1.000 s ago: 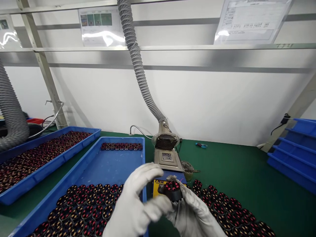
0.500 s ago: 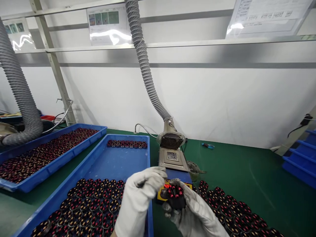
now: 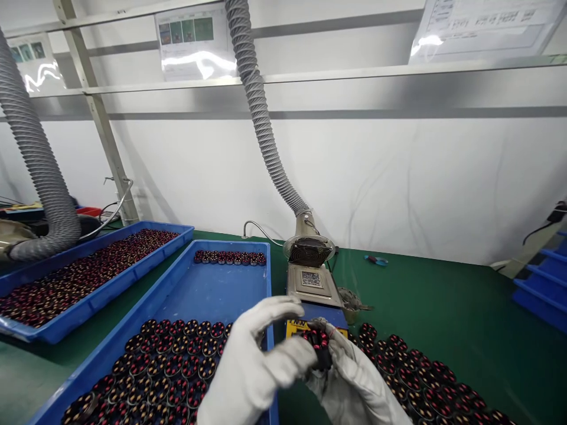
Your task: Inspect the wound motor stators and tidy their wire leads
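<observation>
White far wall [image 3: 390,177], facing me across a green bench [image 3: 460,319]; pale rails [image 3: 336,77] span it, post [image 3: 98,118] at left; glare [image 3: 429,41] whitens notices [image 3: 491,29].

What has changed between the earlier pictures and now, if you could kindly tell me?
The left hand, drawn together half a second ago, has opened its fingers again beside the round black part. The view has also swung slightly left since the first picture. No pickup or release shows clearly. The right hand still holds the part, and the nearest blue tray looks unchanged.
</observation>
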Demonstrator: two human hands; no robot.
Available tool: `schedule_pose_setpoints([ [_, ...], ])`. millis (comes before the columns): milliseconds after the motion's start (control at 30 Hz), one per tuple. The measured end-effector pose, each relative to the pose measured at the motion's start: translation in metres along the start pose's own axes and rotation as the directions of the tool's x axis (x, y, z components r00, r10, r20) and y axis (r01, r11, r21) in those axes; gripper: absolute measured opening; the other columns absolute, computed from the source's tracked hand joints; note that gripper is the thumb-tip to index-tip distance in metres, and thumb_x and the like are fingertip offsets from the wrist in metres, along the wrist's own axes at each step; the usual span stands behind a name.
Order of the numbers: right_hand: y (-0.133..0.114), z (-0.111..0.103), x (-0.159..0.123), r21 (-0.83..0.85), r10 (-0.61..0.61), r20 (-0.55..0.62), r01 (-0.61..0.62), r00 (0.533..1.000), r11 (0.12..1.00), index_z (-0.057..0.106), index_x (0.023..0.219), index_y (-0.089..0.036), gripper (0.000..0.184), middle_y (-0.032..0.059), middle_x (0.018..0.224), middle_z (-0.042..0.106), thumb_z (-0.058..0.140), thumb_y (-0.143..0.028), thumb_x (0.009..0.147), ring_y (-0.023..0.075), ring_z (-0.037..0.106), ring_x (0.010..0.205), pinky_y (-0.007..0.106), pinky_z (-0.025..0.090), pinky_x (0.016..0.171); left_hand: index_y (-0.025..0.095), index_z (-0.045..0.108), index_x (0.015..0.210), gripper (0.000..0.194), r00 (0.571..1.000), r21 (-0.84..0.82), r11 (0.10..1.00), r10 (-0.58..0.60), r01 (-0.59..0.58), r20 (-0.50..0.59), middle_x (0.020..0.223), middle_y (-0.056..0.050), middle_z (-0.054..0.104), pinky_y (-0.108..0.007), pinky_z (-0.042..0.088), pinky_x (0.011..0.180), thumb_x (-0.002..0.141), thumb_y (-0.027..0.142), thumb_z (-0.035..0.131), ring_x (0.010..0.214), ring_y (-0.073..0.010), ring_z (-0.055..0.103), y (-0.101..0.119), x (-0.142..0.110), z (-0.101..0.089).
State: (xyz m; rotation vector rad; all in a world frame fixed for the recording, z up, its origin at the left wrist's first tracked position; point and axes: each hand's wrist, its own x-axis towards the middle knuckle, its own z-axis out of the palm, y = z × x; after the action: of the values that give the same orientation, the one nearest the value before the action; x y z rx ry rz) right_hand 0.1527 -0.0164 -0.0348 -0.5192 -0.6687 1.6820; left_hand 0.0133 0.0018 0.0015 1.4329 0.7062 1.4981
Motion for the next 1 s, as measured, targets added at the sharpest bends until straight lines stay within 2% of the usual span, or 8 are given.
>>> schedule_pose_setpoints([
  [133,-0.002,0.006,-0.002,0.083,0.018,0.009,-0.019,1.0,0.996,0.072,0.085,-0.022,0.025,0.0024,0.077,0.073,0.081,-0.027,0.062,0.0169,0.067,0.067,0.033,0.055,0.069,0.019,0.075,0.066,0.016,0.991,0.039,0.998,0.051,-0.057,0.127,0.076,-0.007,0.075,-0.029,0.054,0.077,0.059,0.013,0.063,0.077,-0.0223,0.068,-0.002,0.002,0.007],
  [233,-0.007,0.008,-0.006,0.124,0.084,0.069,-0.092,0.994,0.988,0.072,0.088,-0.024,0.03,0.0019,0.081,0.074,0.082,-0.028,0.06,0.0144,0.068,0.066,0.027,0.053,0.066,0.02,0.073,0.058,0.018,0.991,-0.084,0.989,0.126,-0.122,0.038,0.064,-0.003,0.072,-0.028,0.053,0.076,0.056,0.009,0.058,0.069,-0.0204,0.066,-0.011,0.005,0.006],
  [333,-0.012,0.01,-0.011,0.156,0.131,0.136,-0.151,0.982,0.976,0.072,0.092,-0.024,0.028,0.0041,0.089,0.075,0.079,-0.03,0.065,0.0144,0.069,0.071,0.024,0.053,0.067,0.021,0.074,0.065,0.024,0.995,-0.1,0.992,0.077,-0.083,-0.06,0.075,-0.003,0.073,-0.026,0.054,0.071,0.059,0.008,0.056,0.075,-0.0205,0.067,-0.012,0.004,-0.003],
  [500,-0.01,0.004,-0.011,0.263,0.099,0.16,-0.139,0.982,0.955,0.072,0.086,-0.022,0.023,0.0012,0.094,0.073,0.078,-0.031,0.067,0.0112,0.065,0.088,0.022,0.047,0.085,0.033,0.067,0.107,0.057,0.95,0.236,0.946,0.157,-0.223,0.269,0.115,-0.002,0.066,-0.027,0.042,0.096,0.058,0.004,0.071,0.109,-0.0209,0.057,-0.001,-0.004,-0.006],
  [633,-0.006,-0.001,-0.008,0.179,0.058,0.056,-0.067,0.997,0.982,0.071,0.084,-0.023,0.021,-0.0009,0.091,0.072,0.078,-0.029,0.065,0.0117,0.063,0.086,0.023,0.049,0.08,0.029,0.072,0.098,0.031,0.913,0.214,0.922,0.245,-0.324,0.327,0.103,-0.005,0.071,-0.028,0.044,0.091,0.068,0.027,0.076,0.099,-0.021,0.062,-0.001,-0.001,-0.002],
  [800,-0.008,0.009,-0.011,0.115,0.097,0.07,-0.105,0.993,0.988,0.071,0.09,-0.022,0.027,0.0018,0.086,0.072,0.077,-0.032,0.066,0.015,0.065,0.076,0.03,0.051,0.073,0.024,0.077,0.071,0.01,0.969,-0.041,0.986,0.168,-0.163,0.181,0.075,-0.003,0.075,-0.028,0.046,0.087,0.064,0.018,0.073,0.08,-0.0211,0.067,-0.012,0.007,0.008],
  [900,-0.011,0.012,-0.014,0.077,0.124,0.113,-0.133,0.986,0.988,0.071,0.092,-0.022,0.029,0.0028,0.084,0.074,0.078,-0.034,0.066,0.0132,0.067,0.071,0.024,0.051,0.067,0.022,0.072,0.053,0.016,1.0,-0.233,0.972,0.003,0.002,0.02,0.055,0.0,0.07,-0.025,0.052,0.062,0.054,0.01,0.062,0.058,-0.0183,0.064,-0.018,0.009,0.009],
  [1000,-0.012,0.007,-0.016,0.054,0.143,0.126,-0.151,0.982,0.987,0.071,0.093,-0.025,0.031,0.0032,0.086,0.074,0.078,-0.037,0.066,0.0122,0.068,0.069,0.02,0.05,0.062,0.023,0.073,0.06,0.019,0.998,-0.225,0.974,-0.049,0.037,-0.047,0.066,0.0,0.072,-0.022,0.051,0.056,0.058,0.011,0.058,0.058,-0.0156,0.064,-0.017,0.007,0.001],
])
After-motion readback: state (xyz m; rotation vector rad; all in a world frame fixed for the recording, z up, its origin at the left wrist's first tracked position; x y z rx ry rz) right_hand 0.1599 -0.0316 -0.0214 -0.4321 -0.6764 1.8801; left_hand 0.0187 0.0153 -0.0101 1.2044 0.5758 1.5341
